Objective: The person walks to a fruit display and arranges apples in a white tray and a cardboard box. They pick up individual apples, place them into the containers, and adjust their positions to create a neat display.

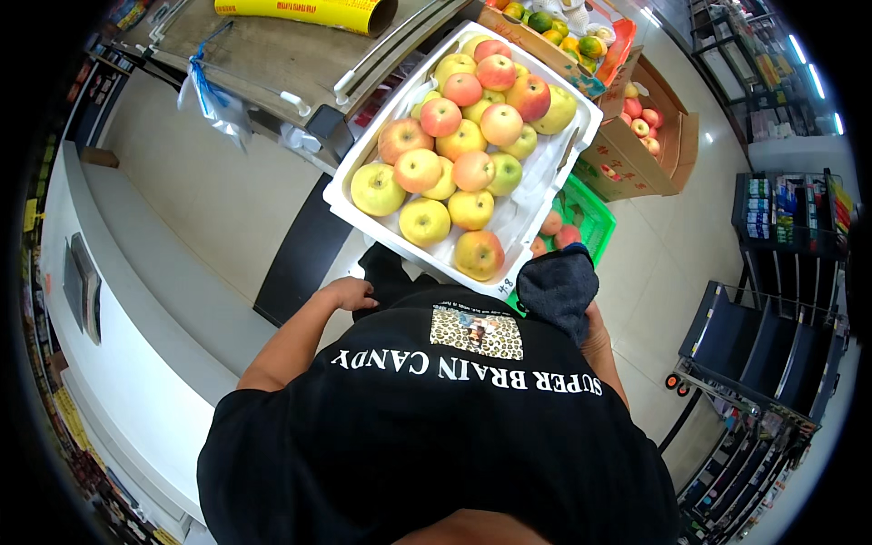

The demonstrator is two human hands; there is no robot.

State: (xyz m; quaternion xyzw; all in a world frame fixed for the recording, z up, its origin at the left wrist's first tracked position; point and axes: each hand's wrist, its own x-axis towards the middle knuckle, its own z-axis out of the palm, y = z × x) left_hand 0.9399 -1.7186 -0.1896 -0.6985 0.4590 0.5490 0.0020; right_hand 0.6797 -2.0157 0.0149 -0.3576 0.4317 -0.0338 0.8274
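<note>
My left hand [351,293] hangs beside my body at the lower left of the crate, near my dark trousers; nothing shows in it, its fingers loosely curled. On the other side, my right hand [595,327] is partly hidden behind a dark grey cloth [560,286] that it holds. Before me stands a white foam crate [402,247] of red and yellow apples [479,255], resting on white liner. Its near right corner bears handwriting. Neither hand touches the apples. Beneath the crate's right side, a green plastic basket [599,218] holds several reddish round fruits [567,236].
Behind the crate, a cardboard box [524,45] holds green-orange citrus fruits. An open carton [630,160] of apples stands right. A table [272,41] with a yellow roll [306,12] and hanging plastic bag [214,102] is upper left. A white counter [136,327] curves left; dark shelving [756,340] stands right.
</note>
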